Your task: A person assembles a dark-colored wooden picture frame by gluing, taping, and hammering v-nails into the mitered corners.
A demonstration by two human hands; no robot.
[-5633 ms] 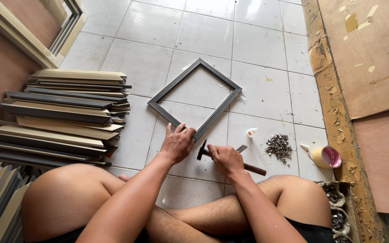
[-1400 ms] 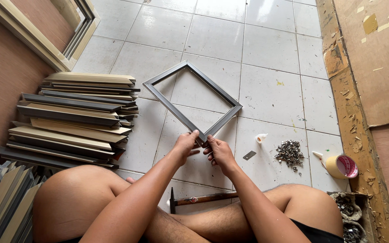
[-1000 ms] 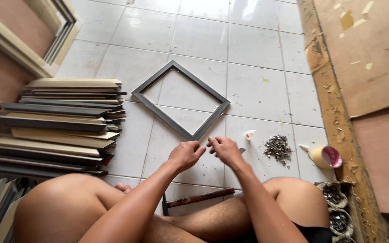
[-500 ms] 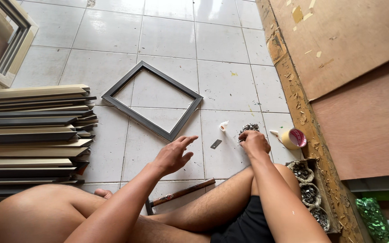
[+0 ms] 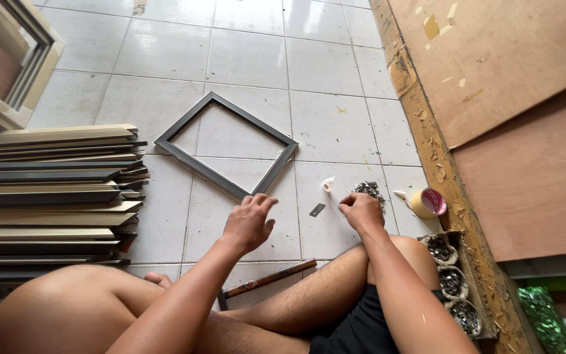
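A dark grey picture frame (image 5: 226, 145) lies flat on the white tiled floor. My left hand (image 5: 249, 222) hovers just below its near corner, fingers loosely apart and holding nothing. My right hand (image 5: 361, 212) rests on the floor beside a small pile of dark nails (image 5: 369, 190), fingers curled; whether it pinches a nail I cannot tell. A small flat metal piece (image 5: 317, 210) lies between my hands. A hammer (image 5: 266, 282) with a wooden handle lies on the floor by my crossed legs.
A stack of frame mouldings (image 5: 50, 196) stands at the left. A small white tube (image 5: 327, 183) and a glue bottle with a pink cap (image 5: 425, 201) lie near the nails. Tins of fasteners (image 5: 452, 282) sit at the right by plywood sheets (image 5: 499, 92).
The hammer was put down by my legs. Both hands left the frame's corner. My right hand moved right to the nail pile and stays there; my left hand is drawing back toward the frame.
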